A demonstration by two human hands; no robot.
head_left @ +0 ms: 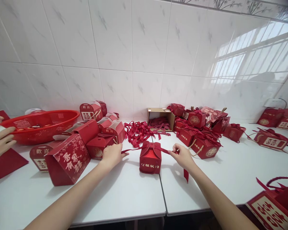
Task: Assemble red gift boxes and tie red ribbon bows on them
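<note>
A small red gift box [150, 163] with gold characters stands upright on the white table, its top flaps folded up. A dark red ribbon [162, 149] passes through the top of this box and stretches out to both sides. On the left, my left hand [112, 155] is closed on one ribbon end. My right hand [181, 155] pinches the other side between thumb and fingers, and a loose tail hangs below it. Behind the box lies a heap of loose red ribbons [137, 132].
An open cardboard box [160, 111] holds more ribbon at the back. Tied red boxes [205, 147] are piled at right; untied ones [69, 159] crowd the left. Another person's hands [1, 142] are by a red plastic basket [45, 132]. A red bag [273, 207] sits at lower right.
</note>
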